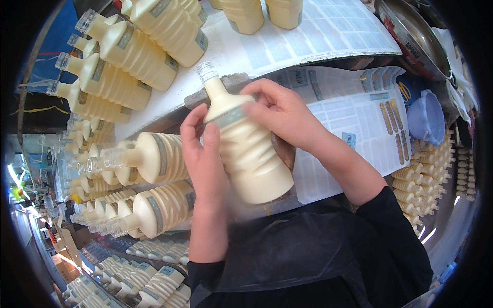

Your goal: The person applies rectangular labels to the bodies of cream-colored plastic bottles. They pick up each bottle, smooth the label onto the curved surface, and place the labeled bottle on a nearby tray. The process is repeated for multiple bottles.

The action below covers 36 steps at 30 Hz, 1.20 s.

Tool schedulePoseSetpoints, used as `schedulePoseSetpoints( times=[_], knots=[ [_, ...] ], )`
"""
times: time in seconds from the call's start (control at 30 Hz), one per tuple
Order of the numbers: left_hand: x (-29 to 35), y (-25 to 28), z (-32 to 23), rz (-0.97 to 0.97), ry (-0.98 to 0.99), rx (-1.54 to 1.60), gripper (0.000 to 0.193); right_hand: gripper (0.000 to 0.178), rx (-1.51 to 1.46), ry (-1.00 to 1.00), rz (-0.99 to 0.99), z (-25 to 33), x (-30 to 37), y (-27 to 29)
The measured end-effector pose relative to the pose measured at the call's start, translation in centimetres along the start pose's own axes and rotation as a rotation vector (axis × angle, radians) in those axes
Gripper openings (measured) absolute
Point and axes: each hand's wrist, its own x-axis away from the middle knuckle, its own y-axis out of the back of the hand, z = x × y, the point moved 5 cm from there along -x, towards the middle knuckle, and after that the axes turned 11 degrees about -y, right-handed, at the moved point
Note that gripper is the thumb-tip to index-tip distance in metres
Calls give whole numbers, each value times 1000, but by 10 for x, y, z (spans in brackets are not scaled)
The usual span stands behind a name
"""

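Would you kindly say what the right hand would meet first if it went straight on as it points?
The held cream bottle comes first; the right hand seems to touch it, though depth is unclear.

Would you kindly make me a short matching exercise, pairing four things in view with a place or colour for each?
Column one:
1. Central bottle
2. Bucket
3. Gold strips
4. Left hand

Column two:
A. On the label sheet, toward its right edge
B. Cream-coloured, with a clear neck
C. At the left side of the item in the middle
D. Pale purple

Right pairs: 1-B, 2-D, 3-A, 4-C.
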Motion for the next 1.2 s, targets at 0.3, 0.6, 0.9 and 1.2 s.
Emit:
schedulePoseSetpoints(
  times=[0.3, 0.6, 0.9, 1.2],
  knots=[
    [-3, -3, 6, -77, 19, 46, 26, 30, 94, -14, -94, 8, 0, -2],
    [-3, -4, 6, -60, 49, 43, 35, 26, 70, -19, -76, 7, 1, -2],
    [-3, -4, 9, -85, 31, -4, 35, 31, -230, -136, 76, -2, 7, 6],
    [-3, -5, 6, -108, 14, -19, 29, 30, -147, 1, -18, -8, 8, 8]
  ],
)
